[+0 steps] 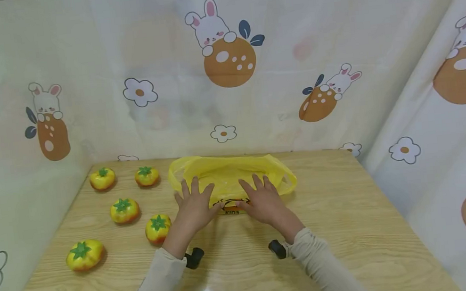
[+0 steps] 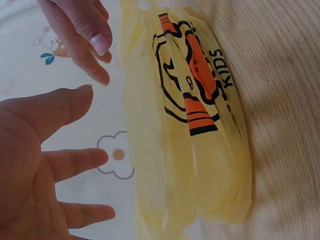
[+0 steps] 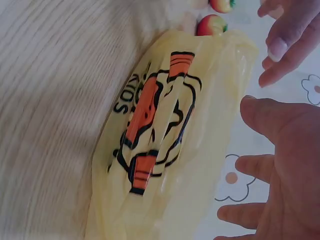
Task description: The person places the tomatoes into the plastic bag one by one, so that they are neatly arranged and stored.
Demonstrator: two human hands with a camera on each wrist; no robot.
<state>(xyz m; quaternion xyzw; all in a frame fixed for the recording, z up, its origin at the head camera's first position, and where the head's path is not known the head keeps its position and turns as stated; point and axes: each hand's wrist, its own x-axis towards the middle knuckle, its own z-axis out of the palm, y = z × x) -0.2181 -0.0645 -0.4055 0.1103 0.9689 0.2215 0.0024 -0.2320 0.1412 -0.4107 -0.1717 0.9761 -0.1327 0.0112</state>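
Observation:
A yellow plastic bag (image 1: pixel 235 164) stands on the table with its mouth spread wide. Its front carries an orange and black cartoon print (image 2: pixel 192 75) with the word KIDS. My left hand (image 1: pixel 192 206) hovers at the bag's near left side, fingers straight and spread, holding nothing. My right hand (image 1: pixel 265 203) hovers at the near right side, likewise spread and holding nothing. In the left wrist view a gap shows between the left hand (image 2: pixel 45 150) and the bag. The right wrist view shows the right hand (image 3: pixel 285 160) apart from the bag too.
Several yellow toy persimmons with green leaf tops lie on the left of the wooden table (image 1: pixel 329 211), one persimmon (image 1: pixel 158 228) close to my left wrist. A printed curtain (image 1: pixel 153 40) hangs behind and beside the table. Black wrist camera parts (image 1: pixel 193 258) sit under the wrists.

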